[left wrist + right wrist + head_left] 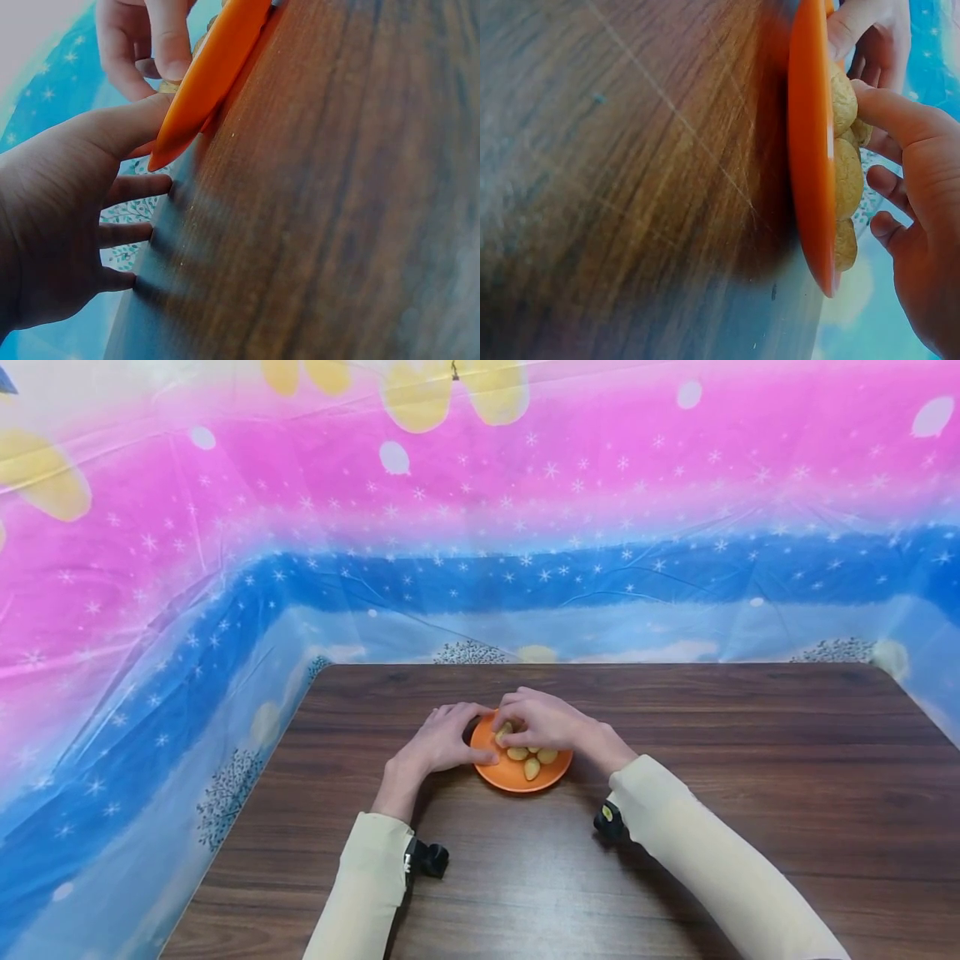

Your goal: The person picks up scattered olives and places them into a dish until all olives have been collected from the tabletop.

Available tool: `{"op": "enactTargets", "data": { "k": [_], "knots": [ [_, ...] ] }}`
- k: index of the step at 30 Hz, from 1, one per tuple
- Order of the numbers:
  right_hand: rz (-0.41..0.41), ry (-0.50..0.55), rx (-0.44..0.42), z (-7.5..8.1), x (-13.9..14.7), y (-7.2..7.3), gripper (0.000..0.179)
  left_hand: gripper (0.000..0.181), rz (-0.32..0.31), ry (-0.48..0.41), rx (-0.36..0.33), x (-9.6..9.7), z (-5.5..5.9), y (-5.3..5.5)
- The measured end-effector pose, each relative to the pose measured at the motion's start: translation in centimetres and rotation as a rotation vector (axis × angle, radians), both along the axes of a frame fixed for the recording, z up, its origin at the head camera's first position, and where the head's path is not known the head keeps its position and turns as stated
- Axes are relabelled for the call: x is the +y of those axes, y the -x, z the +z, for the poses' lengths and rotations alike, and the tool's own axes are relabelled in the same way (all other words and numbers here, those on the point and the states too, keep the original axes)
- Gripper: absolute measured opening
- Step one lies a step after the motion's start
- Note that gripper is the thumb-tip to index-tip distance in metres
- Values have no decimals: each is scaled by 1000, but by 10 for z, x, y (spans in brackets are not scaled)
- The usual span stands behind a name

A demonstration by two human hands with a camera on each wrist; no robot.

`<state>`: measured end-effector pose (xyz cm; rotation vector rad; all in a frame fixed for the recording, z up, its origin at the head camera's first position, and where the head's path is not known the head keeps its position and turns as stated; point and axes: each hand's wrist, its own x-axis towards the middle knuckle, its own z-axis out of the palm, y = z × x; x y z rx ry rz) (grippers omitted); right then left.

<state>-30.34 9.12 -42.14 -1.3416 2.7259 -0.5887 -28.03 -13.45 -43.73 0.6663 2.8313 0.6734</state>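
Note:
An orange plate [495, 779] lies on the table and bears several tan, rounded pieces [532, 768] with a finely creased skin. My left hand [444, 739] holds the plate's left edge, thumb over the rim and index finger at the far side. Its other fingertips reach down to the tabletop in the left wrist view. From the far right, my right hand [543, 720] reaches over the plate and pinches one tan oval piece [503, 733] near the plate's left part. In the right wrist view, more tan pieces [847, 176] lie along the rim beneath that hand.
The dark wood-grain table [712, 735] extends around the plate on all sides. Behind it and along its left hangs a pink and blue patterned cloth [480, 577]. Black wrist cameras, such as the left one [432, 860], jut inward from both sleeves.

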Motion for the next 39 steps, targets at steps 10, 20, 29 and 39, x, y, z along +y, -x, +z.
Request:
{"op": "enactTargets", "data": {
  "k": [10, 20, 29, 39],
  "knots": [
    [13, 11, 11, 1, 5, -1, 20, 77, 2, 1, -1, 1, 1, -1],
    [-24, 40, 47, 15, 24, -14, 19, 79, 13, 8, -5, 2, 0, 1],
    [-62, 33, 60, 22, 48, -30, 18, 78, 20, 8, -10, 2, -1, 1],
    [-69, 24, 86, 19, 80, -45, 18, 79, 22, 14, -9, 2, -2, 1]
  ]
}}
